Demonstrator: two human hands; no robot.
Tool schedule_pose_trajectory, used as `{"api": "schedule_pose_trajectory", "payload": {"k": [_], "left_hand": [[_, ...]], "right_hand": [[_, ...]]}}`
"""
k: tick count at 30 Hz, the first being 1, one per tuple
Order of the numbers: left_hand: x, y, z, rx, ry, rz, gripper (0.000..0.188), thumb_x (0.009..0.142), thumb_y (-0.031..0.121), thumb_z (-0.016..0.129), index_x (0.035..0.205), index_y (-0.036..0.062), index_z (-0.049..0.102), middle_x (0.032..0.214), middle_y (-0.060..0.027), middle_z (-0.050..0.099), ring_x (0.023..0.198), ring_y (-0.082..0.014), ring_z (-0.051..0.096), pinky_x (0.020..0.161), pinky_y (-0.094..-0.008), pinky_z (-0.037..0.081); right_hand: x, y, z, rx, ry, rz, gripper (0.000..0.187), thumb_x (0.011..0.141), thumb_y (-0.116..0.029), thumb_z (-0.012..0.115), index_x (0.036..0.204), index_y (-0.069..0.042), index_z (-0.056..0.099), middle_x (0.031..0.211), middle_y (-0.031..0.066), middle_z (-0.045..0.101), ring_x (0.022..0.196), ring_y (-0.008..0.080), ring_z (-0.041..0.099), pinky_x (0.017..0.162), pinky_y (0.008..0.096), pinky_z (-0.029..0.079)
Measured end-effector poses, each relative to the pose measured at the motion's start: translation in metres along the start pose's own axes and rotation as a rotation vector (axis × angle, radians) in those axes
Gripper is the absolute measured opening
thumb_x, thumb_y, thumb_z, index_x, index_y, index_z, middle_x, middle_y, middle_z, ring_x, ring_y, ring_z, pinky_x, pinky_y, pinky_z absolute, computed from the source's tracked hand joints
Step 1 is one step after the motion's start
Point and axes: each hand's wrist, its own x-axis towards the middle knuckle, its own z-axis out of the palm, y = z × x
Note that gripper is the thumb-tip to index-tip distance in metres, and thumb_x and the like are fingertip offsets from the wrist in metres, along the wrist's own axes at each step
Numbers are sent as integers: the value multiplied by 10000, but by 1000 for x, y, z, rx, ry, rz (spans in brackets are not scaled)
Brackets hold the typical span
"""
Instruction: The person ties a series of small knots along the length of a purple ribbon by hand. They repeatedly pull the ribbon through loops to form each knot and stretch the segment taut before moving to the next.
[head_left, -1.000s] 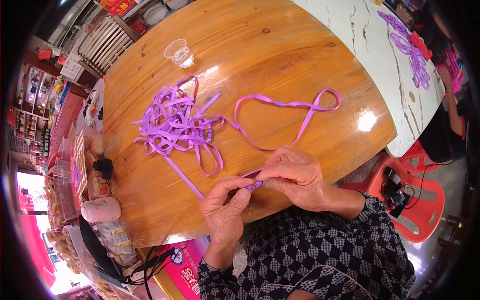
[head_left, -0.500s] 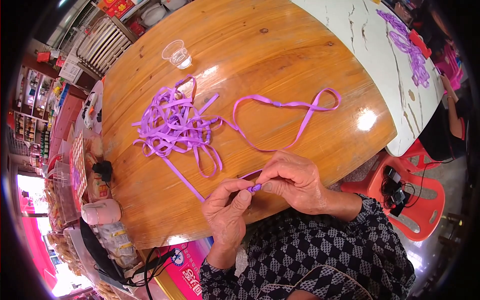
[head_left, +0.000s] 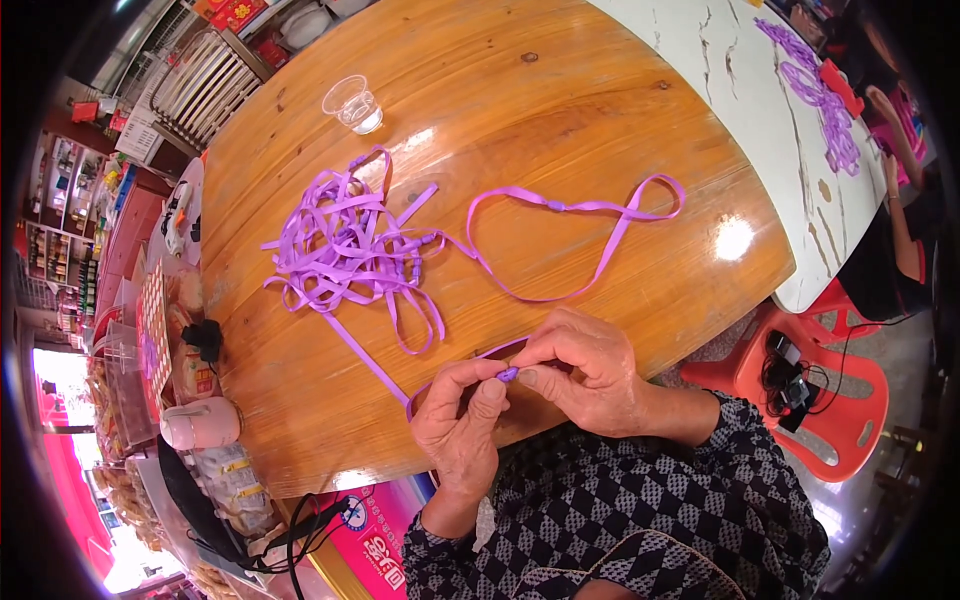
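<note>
At the near edge of the wooden table [head_left: 640,110], my left hand [head_left: 460,425] and my right hand [head_left: 585,375] meet fingertip to fingertip. Both pinch a small knot of purple ribbon [head_left: 508,374] between thumb and forefinger. From my hands the ribbon runs back to a tangled pile of purple ribbon [head_left: 335,240], where several knotted spots show. A long loop of the same ribbon [head_left: 590,280], with one knot [head_left: 556,206], lies to the right of the pile. My fingers hide part of the pinched knot.
A clear plastic cup [head_left: 362,112] stands beyond the pile. On the right are a white marbled table [head_left: 790,215] bearing more purple ribbon [head_left: 820,110], another person's arm [head_left: 905,235], and a red stool [head_left: 850,400] with a black device. A pink thermos [head_left: 203,424] stands at the left edge.
Both hands remain pinched on the ribbon knot, with small finger shifts. My left hand has tilted slightly to the right. At far right the other person's arm has moved.
</note>
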Motion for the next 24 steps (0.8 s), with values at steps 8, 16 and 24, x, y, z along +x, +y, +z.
{"api": "schedule_pose_trajectory", "payload": {"k": [8, 16, 24], "left_hand": [[-7, -7, 3, 145, 45, 90, 184, 859, 93, 609, 980, -38, 560, 799, -49, 593, 647, -92, 536, 572, -192, 423], [-12, -14, 10, 240, 51, 225, 123, 868, 45, 578, 950, -41, 551, 809, -66, 555, 595, -82, 500, 526, -182, 410], [-7, -8, 13, 376, 11, 384, 106, 856, 30, 588, 929, -44, 572, 832, -76, 550, 572, -79, 496, 507, -183, 399]], "right_hand": [[-5, 0, 4, 10, 16, -13, 122, 737, -34, 704, 831, -11, 630, 744, 87, 607, 608, 171, 553, 504, 260, 407], [-12, 9, 12, -2, 105, -83, 120, 748, -33, 691, 808, -3, 591, 722, 113, 573, 587, 214, 553, 492, 287, 411], [-15, 12, 13, -41, 112, -163, 133, 748, -38, 682, 805, -4, 566, 707, 119, 551, 574, 237, 539, 486, 298, 405]]}}
